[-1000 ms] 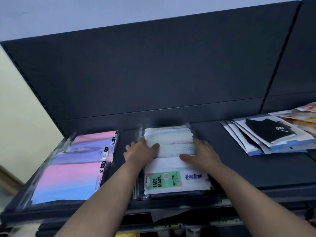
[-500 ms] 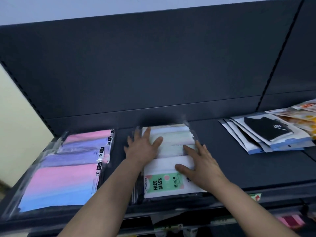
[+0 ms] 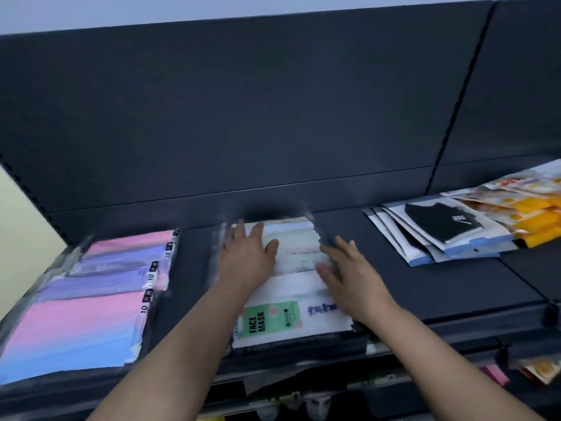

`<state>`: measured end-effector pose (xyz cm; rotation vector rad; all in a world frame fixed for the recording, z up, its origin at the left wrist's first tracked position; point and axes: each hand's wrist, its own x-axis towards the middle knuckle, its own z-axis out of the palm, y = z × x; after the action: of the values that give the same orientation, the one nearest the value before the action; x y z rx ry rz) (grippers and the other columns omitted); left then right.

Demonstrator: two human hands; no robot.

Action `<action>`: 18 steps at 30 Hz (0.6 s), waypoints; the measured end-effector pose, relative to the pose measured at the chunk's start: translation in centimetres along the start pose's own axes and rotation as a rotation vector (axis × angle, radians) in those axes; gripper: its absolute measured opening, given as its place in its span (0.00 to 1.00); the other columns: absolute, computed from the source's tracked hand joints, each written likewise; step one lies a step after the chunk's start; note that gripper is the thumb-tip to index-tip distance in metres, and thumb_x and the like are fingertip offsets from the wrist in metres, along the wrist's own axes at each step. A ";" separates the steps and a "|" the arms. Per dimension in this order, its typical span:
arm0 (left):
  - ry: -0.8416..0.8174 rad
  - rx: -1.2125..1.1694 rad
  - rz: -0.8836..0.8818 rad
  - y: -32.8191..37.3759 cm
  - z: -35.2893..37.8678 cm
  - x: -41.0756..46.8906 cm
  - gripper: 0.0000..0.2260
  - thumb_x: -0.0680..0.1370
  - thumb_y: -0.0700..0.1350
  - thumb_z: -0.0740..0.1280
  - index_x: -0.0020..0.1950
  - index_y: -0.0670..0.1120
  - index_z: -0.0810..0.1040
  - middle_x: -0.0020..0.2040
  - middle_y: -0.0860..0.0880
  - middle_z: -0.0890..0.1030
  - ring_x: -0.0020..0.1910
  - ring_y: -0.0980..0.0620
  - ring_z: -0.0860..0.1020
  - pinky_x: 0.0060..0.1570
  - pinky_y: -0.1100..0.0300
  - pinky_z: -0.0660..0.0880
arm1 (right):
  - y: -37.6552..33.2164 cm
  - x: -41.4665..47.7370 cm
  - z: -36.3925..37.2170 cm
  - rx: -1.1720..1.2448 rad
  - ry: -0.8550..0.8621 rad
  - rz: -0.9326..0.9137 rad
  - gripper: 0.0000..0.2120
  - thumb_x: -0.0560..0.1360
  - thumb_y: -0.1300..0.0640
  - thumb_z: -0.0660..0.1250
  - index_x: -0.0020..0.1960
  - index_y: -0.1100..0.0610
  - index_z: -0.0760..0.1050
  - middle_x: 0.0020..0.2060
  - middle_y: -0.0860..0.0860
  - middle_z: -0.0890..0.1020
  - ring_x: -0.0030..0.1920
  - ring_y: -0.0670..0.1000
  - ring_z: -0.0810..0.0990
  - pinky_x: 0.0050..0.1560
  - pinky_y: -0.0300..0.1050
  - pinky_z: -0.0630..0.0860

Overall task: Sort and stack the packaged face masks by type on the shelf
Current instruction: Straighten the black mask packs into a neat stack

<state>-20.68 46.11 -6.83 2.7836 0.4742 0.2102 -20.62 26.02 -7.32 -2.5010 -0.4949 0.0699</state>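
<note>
Stack of white and pastel mask packs (image 3: pixel 291 287) at the six o'clock edge of the dark shelf (image 3: pixel 440 293), lying flat, green FACE MASK label (image 3: pixel 268 320) toward the front lip. Pressed from above by the left hand (image 3: pixel 247 258) at the pile's ten o'clock corner, fingers (image 3: pixel 258 235) straight and slightly spread, thumb out toward the middle, clamped on nothing. Flanked at three o'clock by the right hand (image 3: pixel 355 278), palm down, fingers (image 3: pixel 343 247) straight and a little apart, thumb touching the top pack near its right edge, likewise gripping nothing. Probably held so to square the sleeves: one palm pinning the pile, the other nudging its side into line. Top packs fanned a little toward twelve o'clock, so squaring not yet finished, by the look of it.

At nine o'clock, well apart from the hands, a pile of pink-to-blue packs (image 3: pixel 82 314), overlapped like shingles, already grouped by type. At two o'clock, a loose fan of packs showing a black mask (image 3: pixel 437 235), and farther out on the same bearing, orange-and-yellow packs (image 3: pixel 534 211) overlapping the fan's far edge. Judged unsorted there: two types touching, edges skewed.

Likely next need: gentle sideways pressure only, owing to the glossy, probably slippery film. Risk, with a hard push, of spilling the pile toward the back panel (image 3: pixel 273 117) or off the front lip.
</note>
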 end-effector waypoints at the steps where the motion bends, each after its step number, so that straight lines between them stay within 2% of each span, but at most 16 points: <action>1: 0.001 -0.027 0.065 1.9 0.1 0.1 0.24 0.81 0.55 0.57 0.76 0.50 0.62 0.78 0.42 0.58 0.76 0.43 0.56 0.73 0.50 0.56 | 1.1 0.0 -0.8 -0.020 0.075 -0.030 0.21 0.80 0.49 0.58 0.72 0.49 0.66 0.76 0.50 0.60 0.77 0.50 0.52 0.73 0.47 0.57; 4: -0.019 -0.098 0.240 7.7 1.5 0.1 0.20 0.80 0.49 0.60 0.72 0.48 0.68 0.73 0.45 0.67 0.73 0.46 0.63 0.69 0.56 0.63 | 5.0 -0.1 -3.6 -0.116 0.219 -0.095 0.15 0.77 0.62 0.61 0.60 0.51 0.78 0.61 0.53 0.79 0.67 0.51 0.73 0.63 0.49 0.73; 6: -0.032 -0.135 0.310 11.3 2.5 0.2 0.19 0.80 0.48 0.61 0.71 0.48 0.70 0.72 0.47 0.69 0.71 0.48 0.65 0.68 0.57 0.64 | 8.1 -0.1 -5.6 -0.174 0.341 -0.105 0.15 0.72 0.66 0.65 0.53 0.52 0.81 0.53 0.53 0.83 0.61 0.54 0.79 0.58 0.50 0.77; 8: -0.080 -0.209 0.339 15.0 3.6 0.5 0.20 0.80 0.49 0.61 0.72 0.48 0.68 0.72 0.47 0.69 0.70 0.48 0.67 0.67 0.58 0.64 | 11.9 0.2 -7.9 -0.219 0.441 -0.065 0.14 0.70 0.66 0.68 0.53 0.54 0.82 0.57 0.54 0.82 0.66 0.56 0.75 0.63 0.53 0.74; 10: -0.158 -0.292 0.335 18.4 4.7 1.0 0.23 0.80 0.52 0.61 0.74 0.50 0.65 0.74 0.46 0.67 0.72 0.47 0.66 0.69 0.58 0.63 | 15.3 1.1 -10.4 -0.319 0.453 0.009 0.17 0.71 0.64 0.67 0.58 0.55 0.79 0.65 0.55 0.77 0.72 0.57 0.66 0.68 0.56 0.66; 12: -0.258 -0.311 0.292 21.9 6.1 1.7 0.26 0.79 0.57 0.61 0.76 0.54 0.61 0.78 0.45 0.58 0.76 0.45 0.59 0.73 0.54 0.59 | 18.7 2.5 -13.3 -0.447 0.431 0.031 0.19 0.73 0.62 0.64 0.64 0.53 0.76 0.70 0.54 0.71 0.76 0.56 0.57 0.71 0.58 0.59; 14: -0.331 -0.322 0.205 25.1 7.5 2.5 0.29 0.77 0.63 0.60 0.76 0.60 0.58 0.80 0.45 0.50 0.78 0.42 0.51 0.75 0.49 0.55 | 21.3 4.0 -15.9 -0.532 0.343 0.053 0.20 0.76 0.57 0.60 0.68 0.50 0.70 0.75 0.52 0.63 0.78 0.56 0.48 0.73 0.61 0.50; 15: -0.338 -0.338 0.155 26.1 8.1 2.9 0.29 0.76 0.65 0.59 0.76 0.61 0.58 0.80 0.46 0.49 0.78 0.43 0.49 0.75 0.47 0.54 | 22.2 4.7 -16.6 -0.586 0.271 0.055 0.21 0.78 0.54 0.58 0.70 0.49 0.66 0.76 0.52 0.58 0.78 0.56 0.44 0.73 0.62 0.46; 17: -0.316 -0.324 0.070 27.9 9.5 3.6 0.30 0.75 0.66 0.59 0.76 0.61 0.59 0.79 0.44 0.53 0.78 0.44 0.49 0.75 0.47 0.54 | 24.3 5.7 -17.6 -0.659 0.125 0.055 0.21 0.80 0.48 0.53 0.73 0.46 0.61 0.78 0.50 0.52 0.77 0.55 0.40 0.72 0.64 0.43; 18: -0.305 -0.281 0.038 28.6 10.0 3.7 0.29 0.75 0.65 0.60 0.75 0.60 0.60 0.79 0.44 0.55 0.78 0.43 0.52 0.75 0.48 0.54 | 25.3 5.9 -17.7 -0.661 0.069 0.063 0.22 0.80 0.47 0.51 0.73 0.45 0.60 0.77 0.50 0.53 0.77 0.55 0.42 0.72 0.64 0.44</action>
<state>-6.73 18.95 -6.68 2.4906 0.2902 -0.1301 -3.94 -0.57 -6.36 -3.1501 -0.4627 -0.1852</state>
